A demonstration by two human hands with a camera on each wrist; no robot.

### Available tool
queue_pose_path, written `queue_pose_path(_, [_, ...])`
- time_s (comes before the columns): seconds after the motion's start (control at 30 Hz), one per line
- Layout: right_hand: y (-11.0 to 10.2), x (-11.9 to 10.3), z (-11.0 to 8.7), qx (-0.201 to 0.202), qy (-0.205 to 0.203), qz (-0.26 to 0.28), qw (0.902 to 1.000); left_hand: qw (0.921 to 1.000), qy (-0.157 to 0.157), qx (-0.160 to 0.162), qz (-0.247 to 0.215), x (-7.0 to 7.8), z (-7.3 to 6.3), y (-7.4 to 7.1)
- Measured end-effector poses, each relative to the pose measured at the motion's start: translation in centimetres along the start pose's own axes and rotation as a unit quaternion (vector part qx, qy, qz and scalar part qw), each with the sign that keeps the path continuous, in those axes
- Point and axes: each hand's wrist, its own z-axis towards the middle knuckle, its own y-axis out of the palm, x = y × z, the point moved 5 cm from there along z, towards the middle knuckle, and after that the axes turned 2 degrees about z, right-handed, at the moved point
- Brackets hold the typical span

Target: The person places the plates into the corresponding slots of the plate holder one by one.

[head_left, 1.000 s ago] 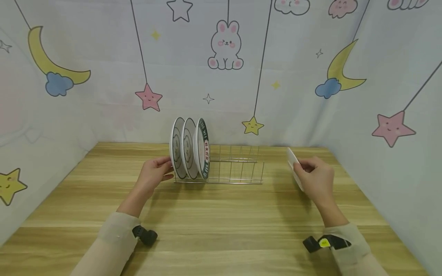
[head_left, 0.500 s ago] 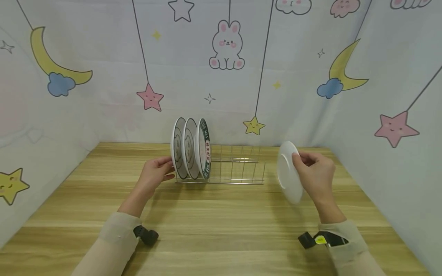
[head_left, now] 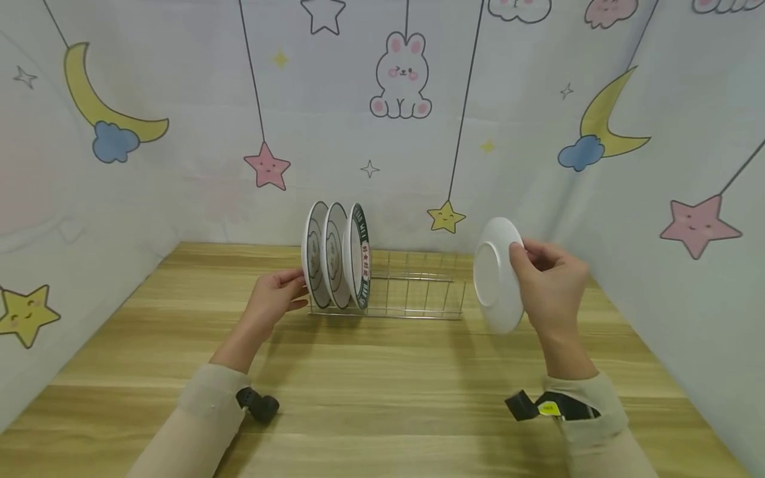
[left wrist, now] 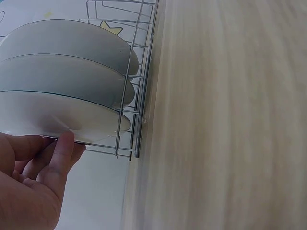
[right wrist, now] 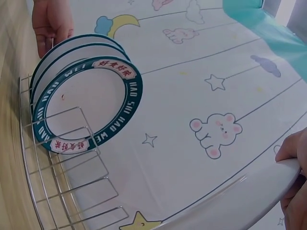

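Three white plates with green rims stand upright in the left part of a wire dish rack (head_left: 412, 317). The rightmost racked plate (head_left: 356, 259) shows its lettered green border, also plain in the right wrist view. My left hand (head_left: 271, 299) pinches the rack's left end, fingertips right against the outermost plate (left wrist: 57, 112). Right of the rack, my right hand (head_left: 552, 282) grips another white plate (head_left: 496, 275) by its right rim, thumb on the underside. This plate hangs upright above the table, its foot ring facing left. The right fingers behind it are partly hidden.
The rack stands on a wood-grain table (head_left: 382, 398), near the back. A white cloth (head_left: 335, 119) printed with stars, moons and a rabbit hangs behind and along both sides. Bare wire slots lie between the racked plates and the held plate.
My right hand has raised the held plate and turned it, from nearly edge-on to showing its underside, moving slightly left toward the rack. My left hand keeps its place at the rack.
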Motion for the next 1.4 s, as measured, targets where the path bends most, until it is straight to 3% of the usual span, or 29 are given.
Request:
queue_pose_path(0.43, [1.0, -2.1, 0.4, 0.044, 0.001, 0.049, 0.9978, 1.0, 0.002, -0.004, 0.0, 0.3, -0.1, 0.0])
queue_pose_path(0.73, [4.1, -3.5, -0.3, 0.012, 0.008, 0.107, 0.9941, 1.0, -0.001, -0.001, 0.001, 0.1, 0.1, 0.0])
queue_pose_path(1.2, [9.3, -3.8, -1.2, -0.033, 0.011, 0.145, 0.9888, 1.0, 0.0, -0.001, 0.003, 0.2, 0.0, -0.1])
queue_pose_path(1.4, [10.5, -4.5, -1.5, -0.031, 0.002, 0.139, 0.9898, 1.0, -0.001, -0.004, -0.003, 0.1, 0.1, -0.2])
